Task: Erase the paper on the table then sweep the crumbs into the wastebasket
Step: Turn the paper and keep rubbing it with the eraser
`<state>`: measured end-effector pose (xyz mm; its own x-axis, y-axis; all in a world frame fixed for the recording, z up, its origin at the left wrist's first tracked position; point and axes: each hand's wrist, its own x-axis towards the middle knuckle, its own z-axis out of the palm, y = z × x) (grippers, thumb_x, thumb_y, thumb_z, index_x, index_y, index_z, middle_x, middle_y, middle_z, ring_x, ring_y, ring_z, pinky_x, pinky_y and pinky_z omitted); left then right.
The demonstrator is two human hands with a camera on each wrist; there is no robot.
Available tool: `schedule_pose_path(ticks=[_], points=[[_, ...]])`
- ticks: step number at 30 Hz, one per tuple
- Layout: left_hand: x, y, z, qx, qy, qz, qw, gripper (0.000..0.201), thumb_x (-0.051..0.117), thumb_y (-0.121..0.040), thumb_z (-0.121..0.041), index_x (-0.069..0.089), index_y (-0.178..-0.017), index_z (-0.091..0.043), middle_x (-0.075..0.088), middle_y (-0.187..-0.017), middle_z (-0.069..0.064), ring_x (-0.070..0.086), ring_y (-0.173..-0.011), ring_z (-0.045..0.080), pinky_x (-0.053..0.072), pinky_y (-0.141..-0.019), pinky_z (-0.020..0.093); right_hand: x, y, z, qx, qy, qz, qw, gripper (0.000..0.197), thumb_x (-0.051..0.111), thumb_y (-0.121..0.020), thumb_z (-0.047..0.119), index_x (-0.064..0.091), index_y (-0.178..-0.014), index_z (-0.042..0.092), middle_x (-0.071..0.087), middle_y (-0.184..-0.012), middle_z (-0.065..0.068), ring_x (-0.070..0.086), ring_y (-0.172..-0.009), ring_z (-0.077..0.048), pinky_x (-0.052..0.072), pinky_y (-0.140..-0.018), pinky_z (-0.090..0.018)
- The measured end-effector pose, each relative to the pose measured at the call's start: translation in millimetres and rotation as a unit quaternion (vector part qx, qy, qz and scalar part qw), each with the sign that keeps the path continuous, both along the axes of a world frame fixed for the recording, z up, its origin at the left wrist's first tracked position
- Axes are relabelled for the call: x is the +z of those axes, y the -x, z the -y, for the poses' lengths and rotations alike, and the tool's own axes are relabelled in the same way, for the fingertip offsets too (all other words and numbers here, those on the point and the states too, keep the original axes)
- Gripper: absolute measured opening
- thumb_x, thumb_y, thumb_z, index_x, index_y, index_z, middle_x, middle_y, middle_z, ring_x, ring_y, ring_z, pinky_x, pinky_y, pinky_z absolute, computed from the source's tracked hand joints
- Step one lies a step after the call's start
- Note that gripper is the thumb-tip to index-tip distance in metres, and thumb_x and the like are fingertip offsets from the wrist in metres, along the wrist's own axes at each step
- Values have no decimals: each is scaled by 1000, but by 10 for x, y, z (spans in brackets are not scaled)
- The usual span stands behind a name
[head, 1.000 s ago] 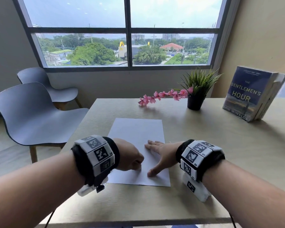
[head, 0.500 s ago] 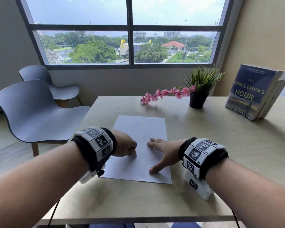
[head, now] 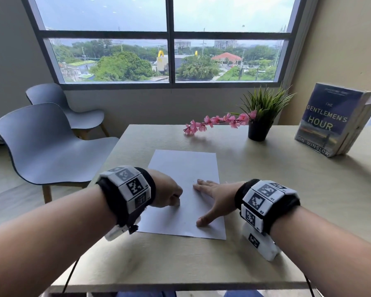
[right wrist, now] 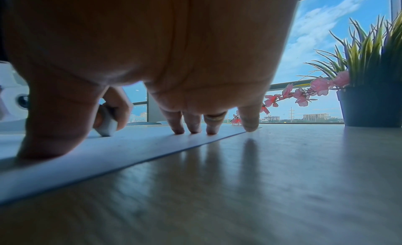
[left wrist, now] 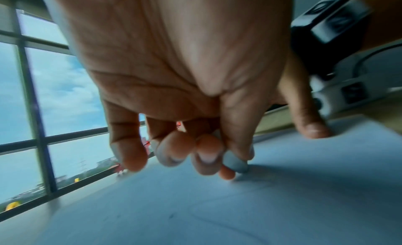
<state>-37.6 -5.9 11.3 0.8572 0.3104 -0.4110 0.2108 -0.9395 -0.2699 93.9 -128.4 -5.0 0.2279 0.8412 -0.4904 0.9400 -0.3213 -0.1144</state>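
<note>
A white sheet of paper (head: pixel 184 168) lies on the beige table (head: pixel 287 189) in front of me. My left hand (head: pixel 167 191) is curled over the sheet's left part and pinches a small white eraser (left wrist: pixel 233 161) whose tip touches the paper (left wrist: pixel 239 205). The eraser (right wrist: pixel 106 125) also shows in the right wrist view, tilted with its lower end on the sheet. My right hand (head: pixel 212 198) lies spread on the paper's right side, straight fingertips (right wrist: pixel 193 128) and thumb pressing it down. A few faint specks dot the sheet. No wastebasket is in view.
A black pot with a green plant (head: pixel 261 116) and a pink flower sprig (head: pixel 214 122) stands at the table's far side. Books (head: pixel 334 121) lean at the far right. Two grey chairs (head: pixel 45 142) stand left of the table, below a large window.
My left hand with the eraser has moved slightly away from me along the paper's left part. The right hand has kept pressing the sheet in the same place.
</note>
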Motion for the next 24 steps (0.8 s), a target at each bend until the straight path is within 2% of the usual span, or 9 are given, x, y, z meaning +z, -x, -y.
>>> schedule_pose_path(ticks=[8, 13, 18, 24], points=[[33, -17, -131, 40, -14, 6, 999, 36, 36, -98, -45, 55, -115, -19, 60, -117, 3, 55, -105, 26, 35, -74, 28, 12, 3, 0, -1, -2, -2, 1000, 112, 65, -75, 67, -3, -155, 28, -10, -161, 13, -7, -148, -6, 1, -121, -41], [-11, 38, -60, 8, -2, 4, 1000, 30, 37, -98, -43, 55, -107, -20, 61, -111, 1, 51, -91, 22, 34, -72, 28, 8, -4, -3, -1, 1, -5, 1000, 112, 65, -74, 66, -4, -154, 28, -11, -161, 13, -7, -148, -5, 0, -121, -40], [21, 45, -151, 43, -5, 13, 999, 36, 37, -98, -47, 56, -112, -20, 61, -116, 2, 56, -103, 25, 34, -73, 28, 28, 14, 5, -3, 1, -1, 1000, 112, 64, -75, 67, -3, -154, 28, -10, -161, 13, -7, -148, -5, 1, -121, -41], [-16, 111, -43, 9, -2, -5, 1000, 32, 35, -98, -44, 54, -109, -21, 61, -110, 1, 56, -100, 26, 38, -75, 30, 25, 8, 7, -3, -3, -2, 1000, 111, 65, -75, 65, -3, -155, 28, -10, -161, 13, -6, -147, -4, 1, -121, -38]])
